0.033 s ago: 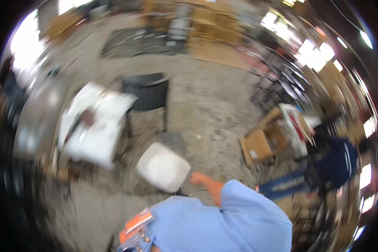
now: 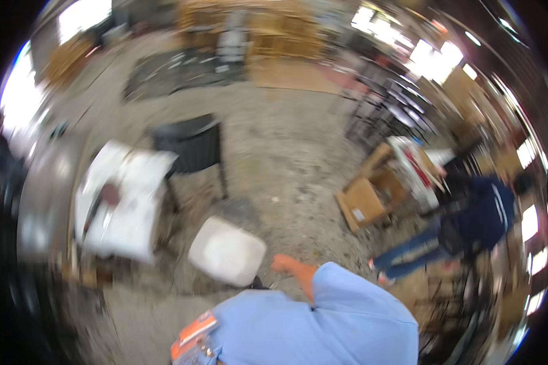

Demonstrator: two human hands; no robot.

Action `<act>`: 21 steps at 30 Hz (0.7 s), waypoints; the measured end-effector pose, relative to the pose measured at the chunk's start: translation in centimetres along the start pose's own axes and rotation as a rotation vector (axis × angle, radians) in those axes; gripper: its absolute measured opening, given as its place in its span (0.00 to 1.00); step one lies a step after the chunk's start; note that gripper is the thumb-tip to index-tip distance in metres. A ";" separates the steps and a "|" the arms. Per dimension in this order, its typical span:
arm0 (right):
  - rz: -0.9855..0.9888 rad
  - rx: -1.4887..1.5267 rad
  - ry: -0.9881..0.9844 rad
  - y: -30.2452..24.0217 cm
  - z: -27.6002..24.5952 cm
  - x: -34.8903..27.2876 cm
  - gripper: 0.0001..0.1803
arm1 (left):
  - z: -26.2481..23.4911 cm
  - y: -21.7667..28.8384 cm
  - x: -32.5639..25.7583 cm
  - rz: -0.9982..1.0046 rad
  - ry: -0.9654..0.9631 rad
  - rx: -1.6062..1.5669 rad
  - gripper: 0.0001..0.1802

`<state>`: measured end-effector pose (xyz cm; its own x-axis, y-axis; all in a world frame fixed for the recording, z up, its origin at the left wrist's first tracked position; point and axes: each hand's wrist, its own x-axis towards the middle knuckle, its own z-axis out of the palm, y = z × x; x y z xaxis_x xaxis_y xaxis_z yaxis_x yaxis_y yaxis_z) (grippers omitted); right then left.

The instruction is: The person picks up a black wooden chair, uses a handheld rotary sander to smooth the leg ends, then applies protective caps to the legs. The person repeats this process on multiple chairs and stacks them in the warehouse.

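Observation:
My right hand [image 2: 282, 263] hangs low in front of my body, its fingers curled in, with nothing visible in them. A bare forearm joins it to a light blue sleeve [image 2: 353, 292]. Just left of that hand, with a narrow gap between, is a pale, rounded seat [image 2: 227, 250], like the top of a stool or chair. Its legs are mostly hidden. My left hand does not show. An orange-and-white packet [image 2: 196, 328] sticks out at the front of my blue clothing, beside some small blurred items.
A white-covered table [image 2: 125, 222] bears a dark-handled reddish-brown object [image 2: 110, 194]. A black chair [image 2: 192, 145] stands beyond. Right are an open cardboard box [image 2: 364, 205], a cluttered table [image 2: 415, 167] and a person in dark clothing [image 2: 481, 213]. A dark sheet [image 2: 164, 76] lies on the far floor.
The whole view has swung a little, so the room's things sit further left in it. The blur is less. My right hand keeps its curled shape and its place beside the pale seat.

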<state>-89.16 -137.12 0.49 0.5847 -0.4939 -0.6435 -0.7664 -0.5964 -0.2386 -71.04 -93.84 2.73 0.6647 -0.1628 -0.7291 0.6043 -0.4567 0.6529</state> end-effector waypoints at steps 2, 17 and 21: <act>0.011 0.016 -0.158 3.8 0.7 2.0 0.20 | 3.2 6.0 2.9 0.048 -0.082 0.138 0.18; 0.323 0.391 0.153 10.2 6.2 -1.9 0.17 | 13.3 34.4 18.5 1.324 -0.574 1.349 0.07; 0.539 0.356 0.389 7.8 11.8 -6.1 0.16 | 19.8 37.3 20.6 0.589 -0.789 0.667 0.19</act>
<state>-101.79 -131.31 -6.04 0.1057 -0.8868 -0.4500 -0.9740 -0.0012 -0.2263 -43.49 -131.51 8.01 0.1683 -0.8870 -0.4300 -0.2071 -0.4583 0.8644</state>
